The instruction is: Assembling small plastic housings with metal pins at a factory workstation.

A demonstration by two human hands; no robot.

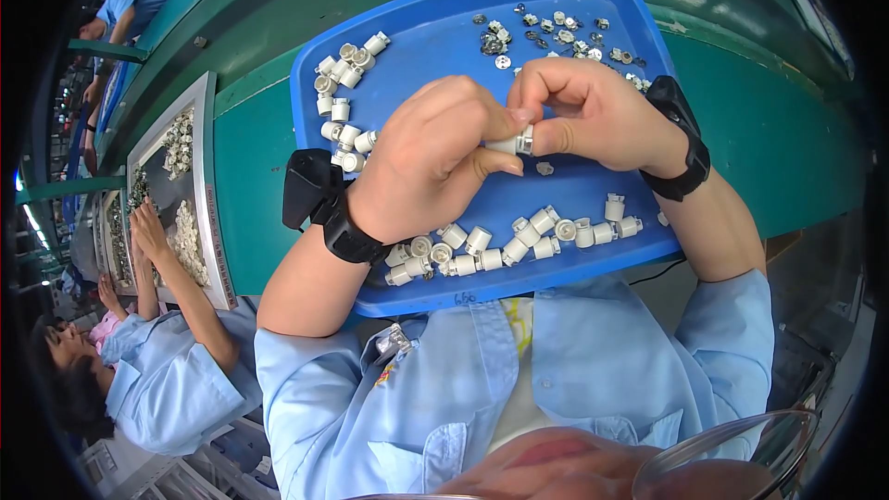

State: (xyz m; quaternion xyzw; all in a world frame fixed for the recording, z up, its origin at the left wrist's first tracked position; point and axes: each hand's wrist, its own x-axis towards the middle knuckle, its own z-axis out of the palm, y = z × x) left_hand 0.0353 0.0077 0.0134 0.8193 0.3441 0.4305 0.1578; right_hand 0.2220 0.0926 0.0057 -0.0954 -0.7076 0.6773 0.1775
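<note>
Over the blue tray (426,9), both my hands meet on one small white cylindrical plastic part (501,144). My left hand (431,153) pinches its left end between thumb and fingers. The thumb and forefinger of my right hand (602,116) close on its other end, where a shiny ring-like piece (526,140) shows. My right fingertips partly hide how the two pieces sit together. A little below the right thumb lies a small pale piece (544,168) on the tray floor.
White cylinders (348,69) line the tray's left side, and more cylinders (526,231) lie along its near edge. Small metal-and-white inserts (565,36) are scattered at the far right. On the left, a co-worker's hands (148,231) reach into a metal-framed tray (211,194).
</note>
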